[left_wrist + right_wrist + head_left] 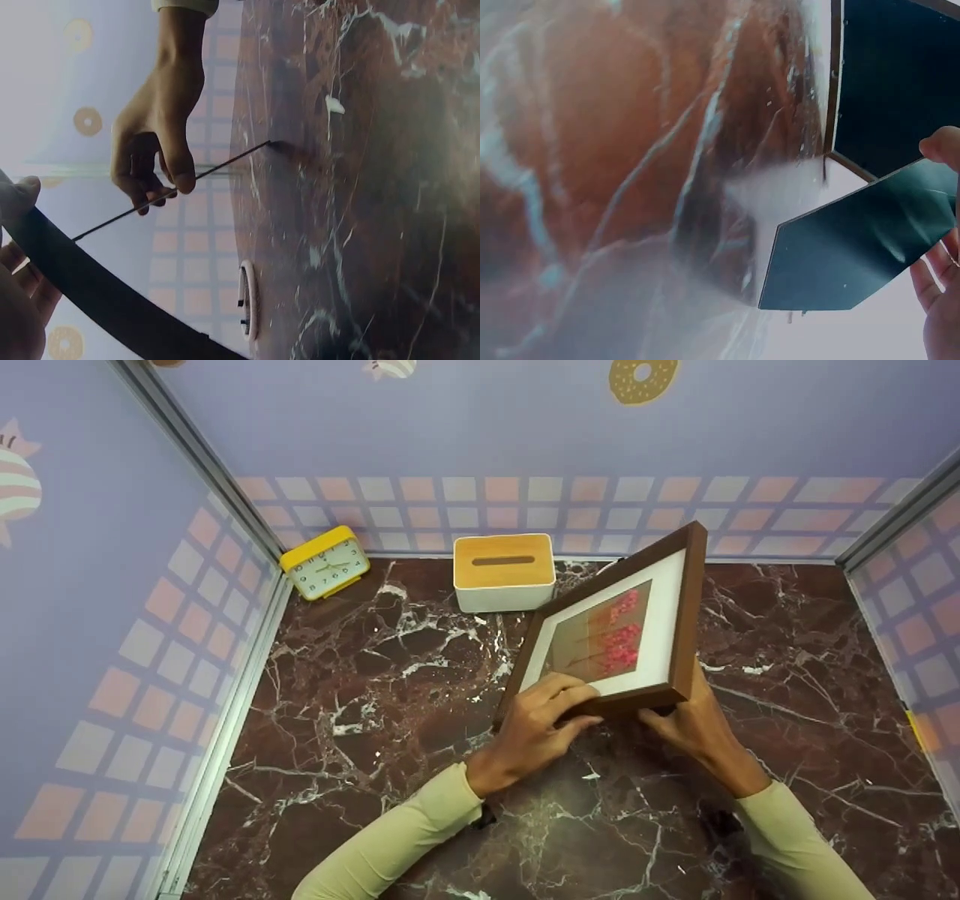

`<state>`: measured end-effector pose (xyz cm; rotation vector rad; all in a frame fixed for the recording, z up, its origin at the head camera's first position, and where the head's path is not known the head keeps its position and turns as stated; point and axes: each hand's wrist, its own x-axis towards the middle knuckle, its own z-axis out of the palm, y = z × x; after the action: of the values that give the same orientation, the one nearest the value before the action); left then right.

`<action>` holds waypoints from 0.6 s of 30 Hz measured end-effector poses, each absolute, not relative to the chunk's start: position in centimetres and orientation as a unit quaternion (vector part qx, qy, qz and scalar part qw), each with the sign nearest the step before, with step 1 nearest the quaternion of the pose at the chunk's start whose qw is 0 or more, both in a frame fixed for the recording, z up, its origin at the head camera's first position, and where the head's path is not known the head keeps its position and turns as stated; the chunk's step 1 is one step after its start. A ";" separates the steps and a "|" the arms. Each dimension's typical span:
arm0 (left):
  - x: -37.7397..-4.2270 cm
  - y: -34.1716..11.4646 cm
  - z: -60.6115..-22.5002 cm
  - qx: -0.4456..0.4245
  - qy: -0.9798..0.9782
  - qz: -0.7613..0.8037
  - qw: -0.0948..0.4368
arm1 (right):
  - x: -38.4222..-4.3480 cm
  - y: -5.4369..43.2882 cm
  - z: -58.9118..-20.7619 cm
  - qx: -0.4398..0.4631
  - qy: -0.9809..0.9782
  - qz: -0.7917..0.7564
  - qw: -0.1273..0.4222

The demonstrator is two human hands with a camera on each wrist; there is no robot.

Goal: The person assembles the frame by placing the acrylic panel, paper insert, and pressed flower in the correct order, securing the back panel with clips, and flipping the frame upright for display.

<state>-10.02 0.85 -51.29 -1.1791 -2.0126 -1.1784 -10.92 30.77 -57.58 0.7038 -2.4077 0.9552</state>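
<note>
A brown picture frame (691, 615) with a white mat and a picture of pink flowers (619, 641) is held tilted above the dark marble table. My left hand (541, 718) grips its lower left edge, fingers over the front and thumb below. Behind the frame is my right hand (697, 724), partly hidden in the head view. In the right wrist view it pinches a dark stand flap (855, 247) that stands out from the frame's dark back (900, 82). The left wrist view shows this flap edge-on between the right thumb and fingers.
A white tissue box (504, 598) with a wooden lid stands at the back wall. The yellow alarm clock (328, 564) sits in the back left corner. A pale rounded object (249, 300) lies behind the frame. Patterned walls (480, 435) enclose the table.
</note>
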 end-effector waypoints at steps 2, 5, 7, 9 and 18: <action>-9.8 1.3 -51.4 -0.432 -0.747 -0.434 0.260 | -10.8 31.2 -57.8 0.251 -0.872 0.360 0.218; -9.4 1.8 -51.5 -0.428 -0.752 -0.429 0.260 | -10.8 31.7 -58.0 0.248 -0.871 0.369 0.209; -9.1 2.2 -51.7 -0.425 -0.757 -0.424 0.259 | -10.7 32.1 -58.1 0.251 -0.870 0.372 0.203; -8.9 2.5 -52.0 -0.423 -0.762 -0.417 0.258 | -10.7 32.4 -58.2 0.254 -0.866 0.382 0.201; -8.0 3.4 -53.0 -0.407 -0.771 -0.419 0.253 | -10.2 33.1 -58.3 0.233 -0.862 0.408 0.192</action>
<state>-8.03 3.38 -52.99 -1.1076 -2.0959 -1.1381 -10.22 33.14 -58.35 0.6534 -2.4189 1.1455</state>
